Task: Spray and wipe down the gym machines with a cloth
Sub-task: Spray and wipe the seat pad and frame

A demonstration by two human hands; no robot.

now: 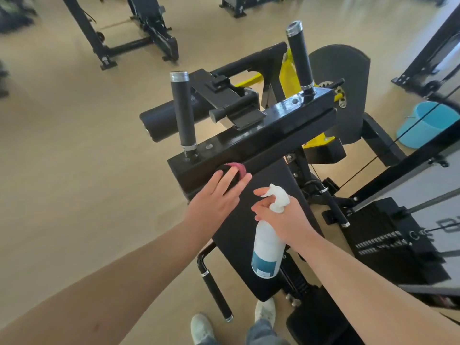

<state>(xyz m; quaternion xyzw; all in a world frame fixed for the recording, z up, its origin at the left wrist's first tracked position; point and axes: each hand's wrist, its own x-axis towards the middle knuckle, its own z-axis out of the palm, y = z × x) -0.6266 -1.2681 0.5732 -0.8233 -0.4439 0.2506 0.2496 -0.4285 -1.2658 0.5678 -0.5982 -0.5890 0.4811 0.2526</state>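
A black gym machine with a sloping pad [239, 232] and a glossy top bar [261, 125] fills the middle of the view. Two upright grip handles [183, 113] rise from that bar. My left hand [219, 195] presses a pink cloth [237, 169] flat against the front face of the bar's left end, fingers straight; most of the cloth is hidden under the fingers. My right hand [283, 217] grips the neck of a white spray bottle [267, 247] with a blue label. The bottle hangs downward over the pad.
A blue bucket [428, 125] stands on the floor at the right, behind a cable. A weight stack [388, 242] sits low on the right. Other black machines [139, 28] stand at the back. My feet [265, 311] are at the machine's base.
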